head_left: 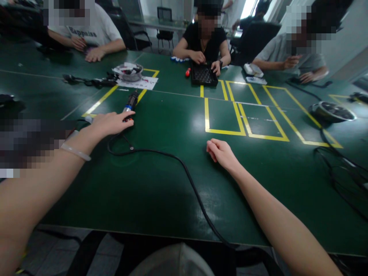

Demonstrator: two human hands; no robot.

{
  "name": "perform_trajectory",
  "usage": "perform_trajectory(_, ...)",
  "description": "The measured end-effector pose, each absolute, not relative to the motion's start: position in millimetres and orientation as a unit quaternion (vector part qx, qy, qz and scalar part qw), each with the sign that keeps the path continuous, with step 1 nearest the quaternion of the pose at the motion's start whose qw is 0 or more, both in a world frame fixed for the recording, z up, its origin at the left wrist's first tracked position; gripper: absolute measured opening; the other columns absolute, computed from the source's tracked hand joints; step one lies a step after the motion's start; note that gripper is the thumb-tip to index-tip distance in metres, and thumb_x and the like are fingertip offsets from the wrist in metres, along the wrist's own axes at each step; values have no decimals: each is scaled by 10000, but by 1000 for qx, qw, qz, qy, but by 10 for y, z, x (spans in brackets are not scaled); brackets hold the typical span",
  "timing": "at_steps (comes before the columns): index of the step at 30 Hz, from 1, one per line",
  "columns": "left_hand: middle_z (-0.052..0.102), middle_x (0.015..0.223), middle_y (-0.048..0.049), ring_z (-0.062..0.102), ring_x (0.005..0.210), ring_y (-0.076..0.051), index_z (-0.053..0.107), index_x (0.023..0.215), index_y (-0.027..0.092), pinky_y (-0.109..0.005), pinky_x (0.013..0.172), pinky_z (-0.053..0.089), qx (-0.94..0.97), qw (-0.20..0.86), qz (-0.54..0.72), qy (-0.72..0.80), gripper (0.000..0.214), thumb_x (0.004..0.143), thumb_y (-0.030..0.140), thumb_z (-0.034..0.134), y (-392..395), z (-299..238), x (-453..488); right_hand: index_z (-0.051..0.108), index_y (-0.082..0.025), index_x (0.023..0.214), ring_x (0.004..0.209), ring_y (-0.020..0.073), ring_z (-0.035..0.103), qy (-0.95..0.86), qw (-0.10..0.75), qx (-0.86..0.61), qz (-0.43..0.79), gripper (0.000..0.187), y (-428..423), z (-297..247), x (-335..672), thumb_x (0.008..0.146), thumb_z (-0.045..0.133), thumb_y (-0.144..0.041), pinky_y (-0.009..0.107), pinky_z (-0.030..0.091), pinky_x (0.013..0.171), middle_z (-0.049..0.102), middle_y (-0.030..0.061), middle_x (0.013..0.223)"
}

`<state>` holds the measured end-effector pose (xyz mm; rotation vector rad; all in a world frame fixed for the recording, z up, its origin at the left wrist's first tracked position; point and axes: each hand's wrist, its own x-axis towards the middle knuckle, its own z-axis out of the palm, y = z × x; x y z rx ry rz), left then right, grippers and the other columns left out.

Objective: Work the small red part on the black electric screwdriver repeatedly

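Observation:
My left hand [110, 122] reaches far forward over the green table [161, 180], fingers stretched out and lying on the near end of a black corded electric screwdriver [130, 104]. The tool's black cable [172, 161] loops back across the table to the near edge. My right hand [220, 152] rests on the table in the middle, fingers curled into a loose fist, with nothing visible in it.
Yellow tape rectangles [247, 115] mark the table. A metal bowl [130, 71] on paper sits behind the tool, a black tray [204, 74] under another person's hands. A round metal part [333, 111] and cables [339, 168] lie right. Three people sit opposite.

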<state>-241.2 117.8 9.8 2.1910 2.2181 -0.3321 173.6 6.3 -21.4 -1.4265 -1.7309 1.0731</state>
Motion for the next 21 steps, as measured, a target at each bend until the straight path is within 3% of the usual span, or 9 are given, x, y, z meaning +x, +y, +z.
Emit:
perform_trajectory(4,559,1287,-63,480,992,-246,228,1551,362,-426,893,327,662,-8,-156,733,721,919,707,200,1383,159,-2538,509,-198,700,390,89,430,-656,317,-543,417,356,62,-233,1732,944,417,-440,217,333,420,441,-58,496)
perform_trajectory(12,512,1326,-66,437,1041,-258,140,1571,341,-451,935,282,625,12,-200,755,831,872,756,312,1587,213,-2562,513,-196,702,393,89,436,-665,311,-539,413,358,55,-217,1734,945,420,-441,216,340,436,450,-58,492)
perform_trajectory(17,444,1354,-71,403,1079,-273,155,1567,353,-427,911,279,632,11,-141,762,805,880,769,212,1544,143,-2579,512,-196,698,391,91,428,-671,304,-539,408,357,50,-217,1726,946,415,-434,221,341,441,442,-59,485)
perform_trajectory(21,492,1302,-56,399,1077,-257,184,1567,300,-395,904,256,636,17,-134,760,842,876,780,144,1499,159,-2555,518,-194,703,402,93,436,-674,302,-540,403,360,46,-209,1715,944,417,-441,223,345,446,451,-54,498)
